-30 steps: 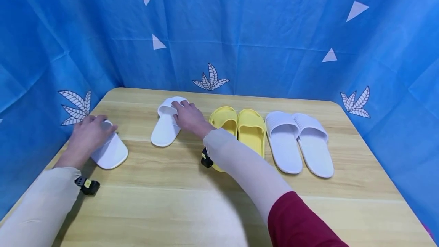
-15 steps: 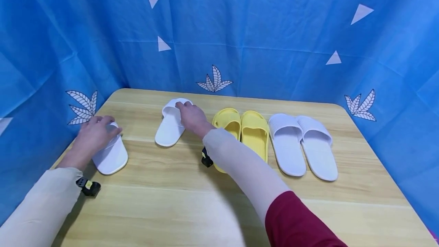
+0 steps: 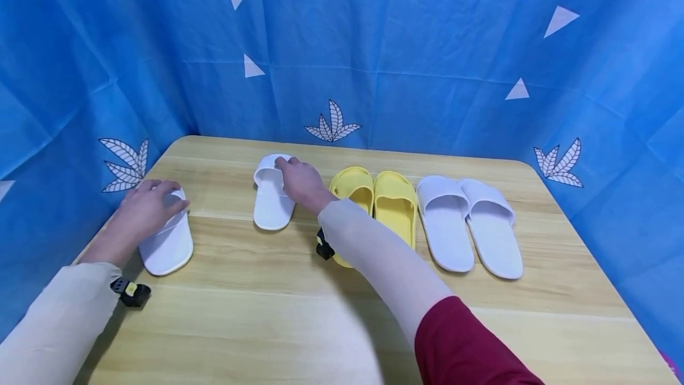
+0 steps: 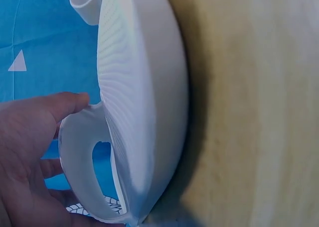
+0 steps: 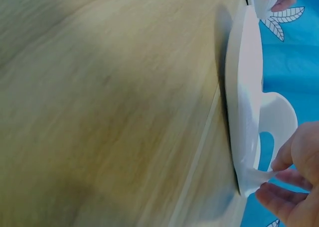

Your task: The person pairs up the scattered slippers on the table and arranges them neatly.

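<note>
In the head view my left hand (image 3: 141,212) is over the strap end of a white slipper (image 3: 170,248) at the table's left. From the left wrist, the thumb and fingers are seen spread around the outside of that slipper's strap (image 4: 82,142), holding it. My right hand (image 3: 304,183) is at the right side of a second white slipper (image 3: 272,210), farther back. In the right wrist view its thumb and fingers pinch the edge of the strap (image 5: 279,112). Both slippers lie sole down, with their heel ends toward me and a gap between them.
To the right, a pair of yellow slippers (image 3: 395,210) sits partly behind my right forearm. Beyond it lies a pair of white ribbed slippers (image 3: 446,233). A blue curtain (image 3: 427,46) borders the wooden table (image 3: 256,325) at the back and sides.
The slipper in my right hand has turned, its heel end swinging to the right. My left hand's slipper has turned too, its heel end moving slightly left and toward me. The view shifted slightly.
</note>
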Demonstrator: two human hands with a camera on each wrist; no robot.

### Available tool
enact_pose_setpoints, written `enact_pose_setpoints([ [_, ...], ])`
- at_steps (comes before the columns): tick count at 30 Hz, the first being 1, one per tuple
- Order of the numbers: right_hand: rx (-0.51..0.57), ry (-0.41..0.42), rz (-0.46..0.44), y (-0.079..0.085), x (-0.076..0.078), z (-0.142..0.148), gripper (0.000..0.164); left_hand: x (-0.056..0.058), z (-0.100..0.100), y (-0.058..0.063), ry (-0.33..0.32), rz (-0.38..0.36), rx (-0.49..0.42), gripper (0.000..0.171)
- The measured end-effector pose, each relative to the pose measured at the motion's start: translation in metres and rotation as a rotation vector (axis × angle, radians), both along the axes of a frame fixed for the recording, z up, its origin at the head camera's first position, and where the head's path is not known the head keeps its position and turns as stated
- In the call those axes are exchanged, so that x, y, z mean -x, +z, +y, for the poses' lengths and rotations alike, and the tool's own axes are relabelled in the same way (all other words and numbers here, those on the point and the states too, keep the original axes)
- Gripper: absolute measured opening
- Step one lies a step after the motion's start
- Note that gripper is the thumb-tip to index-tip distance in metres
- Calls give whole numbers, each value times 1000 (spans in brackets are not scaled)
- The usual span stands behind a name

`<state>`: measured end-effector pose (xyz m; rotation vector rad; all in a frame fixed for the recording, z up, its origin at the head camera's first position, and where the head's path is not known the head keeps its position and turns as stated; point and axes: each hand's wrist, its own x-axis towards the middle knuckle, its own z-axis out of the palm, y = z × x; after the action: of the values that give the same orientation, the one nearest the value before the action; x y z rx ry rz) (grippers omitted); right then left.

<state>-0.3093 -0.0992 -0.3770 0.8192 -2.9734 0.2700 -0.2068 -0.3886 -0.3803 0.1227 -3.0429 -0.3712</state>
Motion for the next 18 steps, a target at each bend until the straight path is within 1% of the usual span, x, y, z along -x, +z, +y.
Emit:
enact_pose_setpoints([
  [7, -5, 14, 7, 5, -2, 4, 42, 4, -2, 4, -42, -10, -13, 63],
  [13, -23, -2, 15, 7, -5, 5, 44, 6, -6, 6, -159, 19, 14, 58],
  [18, -3, -15, -17, 6, -8, 0, 52, 8, -5, 6, -206, -18, 14, 58],
])
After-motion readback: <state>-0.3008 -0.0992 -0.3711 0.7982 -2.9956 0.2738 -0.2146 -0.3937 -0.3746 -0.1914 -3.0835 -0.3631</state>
